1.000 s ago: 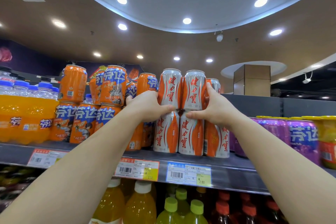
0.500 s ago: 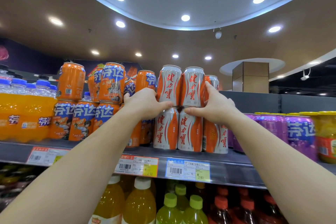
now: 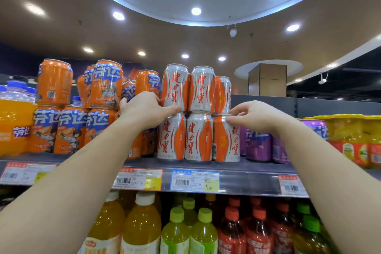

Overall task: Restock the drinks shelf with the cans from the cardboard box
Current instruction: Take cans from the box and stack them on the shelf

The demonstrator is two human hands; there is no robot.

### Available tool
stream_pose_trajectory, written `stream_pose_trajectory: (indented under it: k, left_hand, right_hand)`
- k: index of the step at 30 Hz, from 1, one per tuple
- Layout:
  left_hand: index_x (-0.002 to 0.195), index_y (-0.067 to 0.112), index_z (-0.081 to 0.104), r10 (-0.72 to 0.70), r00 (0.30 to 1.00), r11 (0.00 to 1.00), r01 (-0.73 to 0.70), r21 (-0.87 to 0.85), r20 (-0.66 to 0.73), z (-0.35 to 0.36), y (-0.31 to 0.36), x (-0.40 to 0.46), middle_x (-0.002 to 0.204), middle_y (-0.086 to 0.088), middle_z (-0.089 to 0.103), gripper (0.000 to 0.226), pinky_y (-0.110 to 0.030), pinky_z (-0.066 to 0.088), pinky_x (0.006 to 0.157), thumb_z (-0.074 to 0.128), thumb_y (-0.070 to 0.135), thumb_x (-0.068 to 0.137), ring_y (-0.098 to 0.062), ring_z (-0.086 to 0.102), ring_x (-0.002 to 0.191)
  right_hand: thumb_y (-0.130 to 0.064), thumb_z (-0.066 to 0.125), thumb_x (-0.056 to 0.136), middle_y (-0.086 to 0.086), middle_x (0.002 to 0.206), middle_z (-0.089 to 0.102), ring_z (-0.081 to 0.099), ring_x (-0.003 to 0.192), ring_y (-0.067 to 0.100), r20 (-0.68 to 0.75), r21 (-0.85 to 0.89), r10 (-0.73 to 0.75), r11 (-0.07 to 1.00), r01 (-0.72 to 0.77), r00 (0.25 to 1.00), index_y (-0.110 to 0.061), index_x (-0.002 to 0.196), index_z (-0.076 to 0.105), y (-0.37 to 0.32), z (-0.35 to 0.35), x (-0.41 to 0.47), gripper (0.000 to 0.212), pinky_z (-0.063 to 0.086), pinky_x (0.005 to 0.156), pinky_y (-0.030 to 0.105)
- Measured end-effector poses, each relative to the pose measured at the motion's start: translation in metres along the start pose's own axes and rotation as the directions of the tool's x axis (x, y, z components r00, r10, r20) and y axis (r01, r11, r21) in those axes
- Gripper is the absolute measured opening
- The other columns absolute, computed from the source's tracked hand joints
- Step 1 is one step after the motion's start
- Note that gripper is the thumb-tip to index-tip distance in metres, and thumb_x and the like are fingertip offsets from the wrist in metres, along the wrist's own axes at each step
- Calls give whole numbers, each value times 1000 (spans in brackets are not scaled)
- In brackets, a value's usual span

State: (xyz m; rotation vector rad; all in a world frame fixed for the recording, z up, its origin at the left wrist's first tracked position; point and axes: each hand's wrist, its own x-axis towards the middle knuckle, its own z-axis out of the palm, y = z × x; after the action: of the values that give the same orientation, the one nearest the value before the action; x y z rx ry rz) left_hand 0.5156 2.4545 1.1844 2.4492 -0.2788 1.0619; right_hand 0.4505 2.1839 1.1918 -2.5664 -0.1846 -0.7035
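Silver-and-orange cans stand two high on the drinks shelf (image 3: pixel 247 181). The top row holds a left can (image 3: pixel 175 86), a middle can (image 3: pixel 201 88) and a right can (image 3: pixel 223 93) set a little further back. Three lower cans (image 3: pixel 198 138) carry them. My left hand (image 3: pixel 146 109) grips the base of the upper left can, thumb across its front. My right hand (image 3: pixel 255 115) is off to the right, its loosely curled fingertips touching the seam between the upper and lower right cans. The cardboard box is out of view.
Orange soda cans (image 3: pixel 72 126) are stacked two high just left of my left hand, with orange soda bottles (image 3: pixel 14 126) beyond. Purple cans (image 3: pixel 257 146) and yellow-lidded cups (image 3: pixel 350 136) stand to the right. Bottles (image 3: pixel 140 229) fill the shelf below.
My right hand has let go of the upper cans and drawn back right and down to the seam. My left hand stays on the upper left can.
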Motion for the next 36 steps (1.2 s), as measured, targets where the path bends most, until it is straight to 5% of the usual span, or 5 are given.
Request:
stream_pose_trajectory:
  k: [6,13,21,26,36]
  left_hand:
    - [93,32,60,6,1000,1000,-5,17,-24,5,-5,3,75,18,53,68,-60,25,112,39,91,68,-15,53,88]
    - [88,35,55,9,1000,1000,-9,11,-10,6,-5,3,73,23,49,60,-60,18,114,41,90,68,-14,55,91]
    - [85,35,56,-21,996,1000,21,8,-85,8,-1,-7,81,16,53,52,-60,6,115,47,84,72,-22,60,112]
    - [86,35,56,-28,995,999,31,28,-90,9,0,-6,81,16,54,51,-60,5,115,48,83,73,-21,61,110]
    - [85,39,53,-24,995,1000,24,1,-96,8,-2,-9,96,13,64,44,-61,4,115,50,81,74,-21,59,114]
  right_hand:
    - [-57,63,85,-18,85,65,65,82,4,-60,-68,3,998,-7,998,-38,84,58,-1,4,0,19,55,71,30]
    - [-64,61,83,-12,93,64,65,100,17,-108,-136,15,990,-29,994,-32,101,59,-3,8,-6,36,48,98,52]
    - [-65,59,83,-4,117,65,63,108,19,-257,-110,-35,994,7,966,-25,129,56,-9,22,-2,61,49,96,52]
    - [-42,59,94,4,129,62,58,106,15,-486,203,29,976,81,874,-20,136,49,-2,10,28,49,50,91,38]
    - [-38,62,93,7,154,40,49,132,27,-230,374,-17,922,104,973,-32,154,18,2,6,80,75,49,95,41]
